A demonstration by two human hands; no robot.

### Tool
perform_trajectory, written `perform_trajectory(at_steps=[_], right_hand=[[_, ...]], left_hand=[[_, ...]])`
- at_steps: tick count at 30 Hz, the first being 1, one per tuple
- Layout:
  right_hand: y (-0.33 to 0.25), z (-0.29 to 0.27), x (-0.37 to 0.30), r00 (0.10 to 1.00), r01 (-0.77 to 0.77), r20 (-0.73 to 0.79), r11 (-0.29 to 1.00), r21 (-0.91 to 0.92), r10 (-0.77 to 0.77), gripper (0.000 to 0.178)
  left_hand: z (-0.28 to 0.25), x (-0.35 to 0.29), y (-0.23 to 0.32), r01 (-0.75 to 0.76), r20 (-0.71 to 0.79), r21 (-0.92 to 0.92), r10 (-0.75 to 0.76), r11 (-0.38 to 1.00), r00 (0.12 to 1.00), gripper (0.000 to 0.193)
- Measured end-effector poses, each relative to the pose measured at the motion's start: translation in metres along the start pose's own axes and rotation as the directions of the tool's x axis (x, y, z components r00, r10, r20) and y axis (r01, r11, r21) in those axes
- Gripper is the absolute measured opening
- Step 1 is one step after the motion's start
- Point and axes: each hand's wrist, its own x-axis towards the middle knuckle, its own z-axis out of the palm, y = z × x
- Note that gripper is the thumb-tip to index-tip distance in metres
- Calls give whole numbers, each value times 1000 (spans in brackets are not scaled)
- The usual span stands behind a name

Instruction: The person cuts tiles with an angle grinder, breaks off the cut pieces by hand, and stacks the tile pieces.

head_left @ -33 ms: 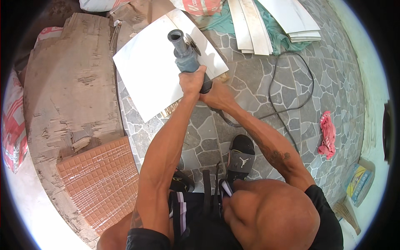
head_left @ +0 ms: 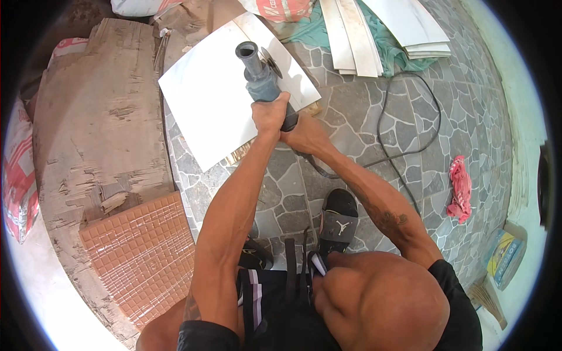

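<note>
With both hands I hold a blue-grey angle grinder (head_left: 263, 88) over a large white tile (head_left: 213, 93). My left hand (head_left: 270, 115) wraps round the grinder's body. Just behind it, my right hand (head_left: 305, 136) is closed round the dark rear handle (head_left: 290, 120). A thin cutting disc (head_left: 271, 63) stands on edge at the tool's right side, above a narrow line across the tile; whether it touches the tile I cannot tell. The tile lies tilted to my view, propped on something wooden that shows at its near edge.
The grinder's black cord (head_left: 404, 154) loops over the stone-patterned floor to my right. Long white tile strips (head_left: 349, 38) and a tile stack (head_left: 413, 26) lie on green cloth. Left are a worn wooden board (head_left: 105, 117) and brown gridded tiles (head_left: 143, 257). A red cloth (head_left: 460, 188) lies right.
</note>
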Motion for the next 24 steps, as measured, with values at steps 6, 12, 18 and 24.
perform_trajectory(at_steps=[6, 12, 18, 24], right_hand=[[5, 5, 2, 999, 12, 49, 1000, 15, -12, 62], [1, -1, -8, 999, -10, 51, 997, 72, 6, 63], [3, 0, -13, 999, 20, 47, 996, 92, -24, 65], [11, 2, -15, 1000, 20, 22, 997, 78, -21, 71]], left_hand=[[0, 1, -8, -29, -2, -26, 29, 999, 1000, 90], [1, -7, -7, -35, -9, 1, 35, 999, 999, 91], [2, -11, -11, -10, 5, -18, 10, 1000, 1000, 91], [6, -14, -15, -16, 27, -22, 17, 1000, 1000, 91]])
